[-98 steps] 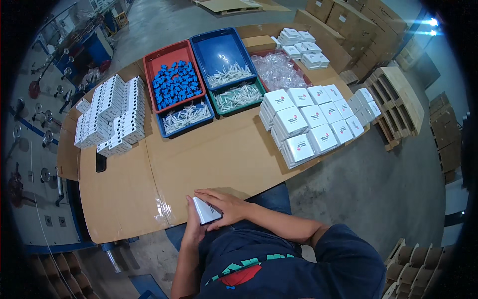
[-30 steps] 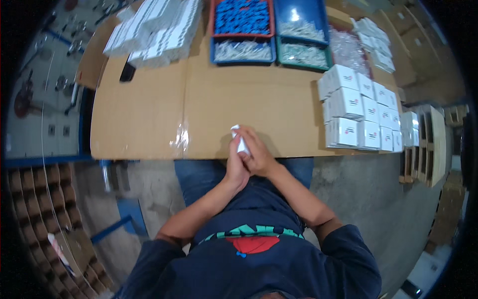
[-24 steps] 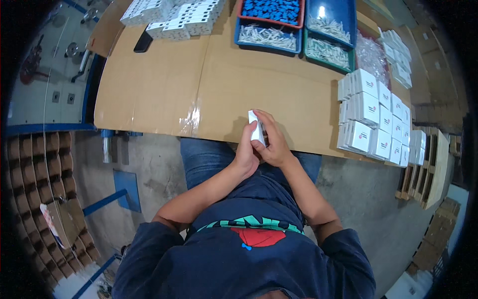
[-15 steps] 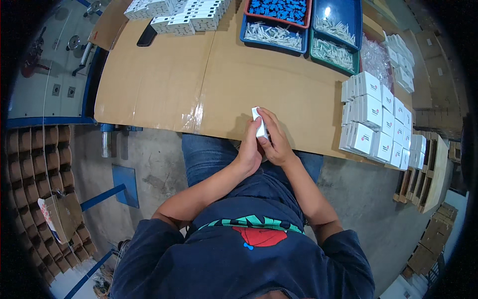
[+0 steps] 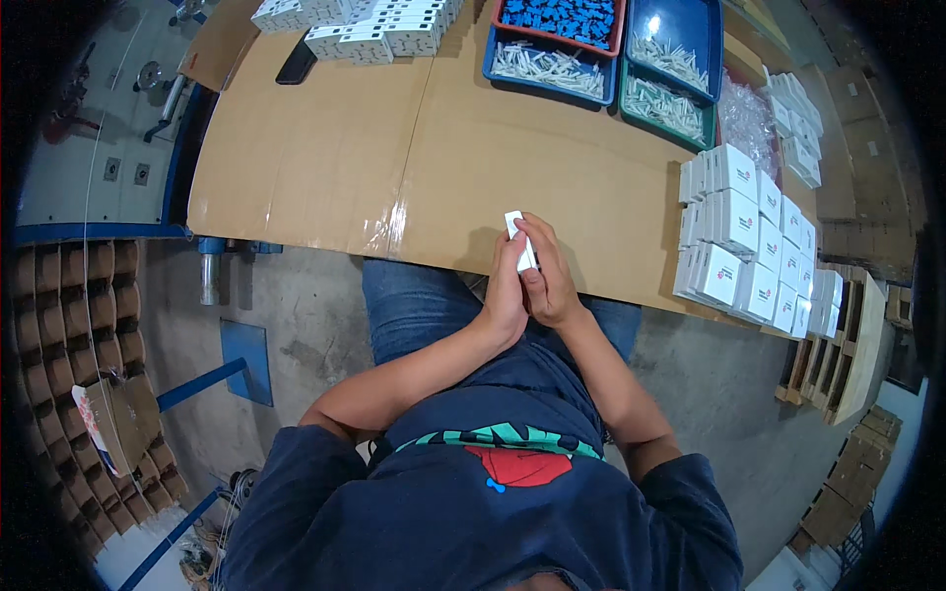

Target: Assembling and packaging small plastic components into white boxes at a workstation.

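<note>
A small white box-shaped piece is held upright between my two hands at the near edge of the cardboard-covered table. My left hand closes on its left side, thumb resting along the narrow face. From the right, my right hand wraps round it, fingers over the top end and thumb low on the near part. Both palms hide most of the piece's broad sides.
At the right edge stand stacked white boxes. Trays of blue parts and pale slim parts sit at the far side, beside a green tray. Far left lie a dark phone and rows of white units.
Both hands still grip the white piece. Its visible narrow face has turned slightly and the right thumb has shifted a little along it.
</note>
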Demonstrator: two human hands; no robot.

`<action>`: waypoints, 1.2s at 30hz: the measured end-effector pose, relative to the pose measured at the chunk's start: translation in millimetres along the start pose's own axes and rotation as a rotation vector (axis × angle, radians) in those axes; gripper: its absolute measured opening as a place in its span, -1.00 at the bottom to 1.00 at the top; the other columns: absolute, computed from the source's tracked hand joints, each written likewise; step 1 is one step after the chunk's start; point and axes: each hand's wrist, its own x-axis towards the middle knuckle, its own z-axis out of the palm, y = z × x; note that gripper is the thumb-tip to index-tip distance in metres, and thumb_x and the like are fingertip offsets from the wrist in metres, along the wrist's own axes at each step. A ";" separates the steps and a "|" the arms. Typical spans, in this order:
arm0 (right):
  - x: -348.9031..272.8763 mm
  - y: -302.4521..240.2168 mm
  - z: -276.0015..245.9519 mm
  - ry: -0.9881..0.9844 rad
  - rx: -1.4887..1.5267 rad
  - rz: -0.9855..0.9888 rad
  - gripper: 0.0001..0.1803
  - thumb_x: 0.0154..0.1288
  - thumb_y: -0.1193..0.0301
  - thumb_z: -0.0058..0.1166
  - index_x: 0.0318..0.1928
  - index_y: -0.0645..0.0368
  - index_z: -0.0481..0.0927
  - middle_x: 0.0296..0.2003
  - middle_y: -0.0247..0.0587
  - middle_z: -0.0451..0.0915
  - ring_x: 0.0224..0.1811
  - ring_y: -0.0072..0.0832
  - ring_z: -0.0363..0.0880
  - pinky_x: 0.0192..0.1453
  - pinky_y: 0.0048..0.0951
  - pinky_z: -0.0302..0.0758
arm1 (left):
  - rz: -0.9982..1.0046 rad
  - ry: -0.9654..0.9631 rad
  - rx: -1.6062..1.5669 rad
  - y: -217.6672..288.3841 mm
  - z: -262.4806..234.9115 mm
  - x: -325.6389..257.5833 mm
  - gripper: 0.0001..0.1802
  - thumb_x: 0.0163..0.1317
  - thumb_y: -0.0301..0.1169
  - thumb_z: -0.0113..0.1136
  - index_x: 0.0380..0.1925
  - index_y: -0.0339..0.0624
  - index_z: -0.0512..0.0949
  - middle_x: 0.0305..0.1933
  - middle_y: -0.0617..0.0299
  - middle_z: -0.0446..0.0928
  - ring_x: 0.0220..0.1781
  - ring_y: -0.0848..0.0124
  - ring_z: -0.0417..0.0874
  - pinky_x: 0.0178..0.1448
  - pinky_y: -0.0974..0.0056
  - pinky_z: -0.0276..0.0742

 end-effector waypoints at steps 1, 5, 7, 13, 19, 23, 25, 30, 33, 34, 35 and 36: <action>0.4 -0.1 0.2 -0.001 0.001 0.000 -0.27 0.59 -0.06 -0.22 0.40 0.35 0.34 0.35 0.33 0.34 0.38 0.17 0.39 0.46 -0.09 0.34 | 0.000 0.001 0.000 -0.4 -0.8 0.0 -0.51 0.50 0.08 0.02 0.14 -0.04 0.48 -0.01 0.31 0.53 0.06 0.44 0.57 0.18 0.28 0.48; 1.1 -1.1 0.9 0.010 0.039 -0.013 -0.28 0.61 -0.07 -0.25 0.39 0.35 0.35 0.34 0.32 0.35 0.38 0.15 0.40 0.45 -0.10 0.34 | -0.008 0.020 -0.010 0.0 -1.7 -0.4 -0.54 0.50 0.06 0.02 0.13 -0.02 0.48 -0.04 0.32 0.53 0.03 0.45 0.57 0.16 0.28 0.48; 1.1 -2.5 0.7 0.022 0.059 -0.015 -0.27 0.61 -0.08 -0.27 0.39 0.34 0.36 0.34 0.31 0.36 0.38 0.14 0.40 0.45 -0.11 0.34 | -0.014 0.020 -0.020 0.1 -0.6 -1.4 -0.55 0.50 0.05 0.03 0.13 -0.02 0.48 -0.04 0.32 0.53 0.03 0.45 0.57 0.16 0.28 0.48; 4.6 -4.4 -4.2 -0.008 0.139 0.020 -0.19 0.59 -0.17 -0.27 0.43 0.33 0.33 0.40 0.26 0.33 0.44 0.10 0.36 0.50 -0.12 0.29 | 0.043 0.036 -0.015 1.6 -2.2 1.9 -0.54 0.50 -0.01 0.01 0.20 -0.05 0.43 0.05 0.29 0.50 0.12 0.45 0.54 0.24 0.26 0.45; 9.2 -18.5 -15.5 0.093 0.526 0.287 -0.12 0.55 -0.21 -0.14 0.53 0.25 0.24 0.50 0.01 0.28 0.56 -0.11 0.23 0.58 -0.20 0.18 | 0.517 -0.312 0.648 39.1 -14.8 -1.7 -0.04 0.29 -0.36 0.31 0.54 -0.12 -0.08 0.43 -0.04 0.19 0.45 0.16 0.31 0.54 0.05 0.19; 18.2 -38.6 -23.1 -0.070 0.603 0.378 -0.18 0.49 -0.01 0.14 0.55 0.20 0.24 0.49 -0.09 0.31 0.52 -0.26 0.28 0.55 -0.23 0.23 | 0.767 -0.445 0.935 45.0 -29.4 6.8 0.06 0.29 -0.29 0.35 0.58 -0.09 -0.18 0.56 -0.11 0.05 0.57 0.10 0.20 0.58 0.04 0.16; 16.8 -38.9 -22.6 -0.099 0.633 0.413 -0.17 0.45 0.06 0.23 0.55 0.19 0.24 0.48 -0.11 0.32 0.51 -0.29 0.30 0.54 -0.23 0.25 | 0.770 -0.479 0.939 51.3 -26.0 4.6 0.09 0.35 -0.19 0.30 0.60 -0.11 -0.27 0.62 -0.15 -0.01 0.63 0.06 0.14 0.58 0.02 0.20; 14.5 -29.6 -25.5 -0.028 0.126 0.095 -0.12 0.26 0.00 0.39 0.47 0.12 0.38 0.44 -0.01 0.35 0.45 -0.14 0.38 0.50 -0.17 0.31 | 0.128 -0.313 0.505 67.7 -6.2 -17.2 -0.10 0.50 0.18 -0.05 0.58 -0.13 -0.05 0.53 -0.06 0.22 0.54 0.09 0.28 0.58 -0.03 0.19; 16.4 -37.4 -23.5 0.006 0.030 0.020 -0.12 0.22 -0.06 0.40 0.44 0.07 0.42 0.42 0.07 0.34 0.44 -0.05 0.38 0.49 -0.13 0.32 | -0.219 -0.293 0.332 62.4 -5.7 -21.0 -0.19 0.54 0.20 -0.15 0.59 0.03 0.00 0.45 0.09 0.29 0.39 0.25 0.42 0.41 0.10 0.37; 16.0 -37.6 -22.8 0.004 0.031 0.020 -0.12 0.22 -0.06 0.40 0.44 0.07 0.42 0.42 0.07 0.34 0.44 -0.05 0.38 0.49 -0.13 0.32 | -0.279 -0.341 0.339 60.7 -4.4 -20.9 -0.22 0.54 0.20 -0.14 0.61 0.18 -0.02 0.44 0.18 0.26 0.33 0.33 0.44 0.30 0.18 0.44; 14.8 -37.6 -22.2 0.002 0.029 0.042 -0.13 0.23 -0.06 0.38 0.44 0.07 0.41 0.42 0.08 0.32 0.44 -0.03 0.37 0.49 -0.12 0.33 | -0.278 -0.340 0.339 59.5 -3.2 -21.3 -0.22 0.54 0.20 -0.14 0.61 0.18 -0.02 0.44 0.18 0.26 0.33 0.33 0.44 0.30 0.18 0.44; 13.7 -37.7 -21.6 0.001 0.027 0.063 -0.14 0.25 -0.07 0.36 0.45 0.07 0.41 0.42 0.10 0.31 0.44 -0.01 0.37 0.48 -0.12 0.34 | -0.241 -0.305 0.318 58.4 -1.9 -21.9 -0.23 0.55 0.18 -0.12 0.60 0.17 -0.01 0.41 0.18 0.28 0.33 0.34 0.43 0.30 0.18 0.43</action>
